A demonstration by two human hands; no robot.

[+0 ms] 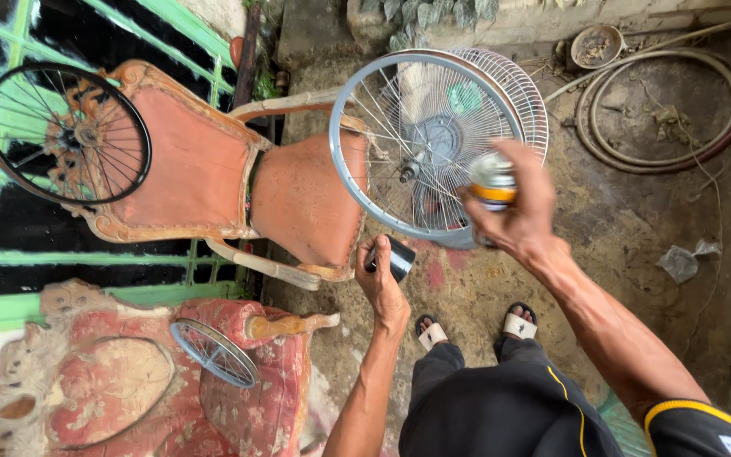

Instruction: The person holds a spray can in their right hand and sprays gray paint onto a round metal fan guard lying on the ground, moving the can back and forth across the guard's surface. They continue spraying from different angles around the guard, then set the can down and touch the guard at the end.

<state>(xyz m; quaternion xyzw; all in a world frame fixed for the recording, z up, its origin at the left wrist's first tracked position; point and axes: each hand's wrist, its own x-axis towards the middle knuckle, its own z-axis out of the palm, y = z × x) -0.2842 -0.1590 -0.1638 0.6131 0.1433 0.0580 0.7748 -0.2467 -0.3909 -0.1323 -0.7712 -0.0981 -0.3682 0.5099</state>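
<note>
My right hand [518,207] grips a spray can [491,179] with a silver top and an orange band, held up in front of a silver spoked bicycle wheel [420,144]. That wheel stands upright against the seat of an orange upholstered chair [298,199]. My left hand [381,279] holds a black cap [399,256] just below the wheel's rim. A white wire fan guard [522,93] sits right behind the wheel.
A black spoked wheel [63,133] leans on the chair's back by a green window frame [10,254]. A small silver wheel [213,353] rests on a red patterned armchair [239,389]. Bare tyres [662,110] and a bowl [596,46] lie on the concrete floor.
</note>
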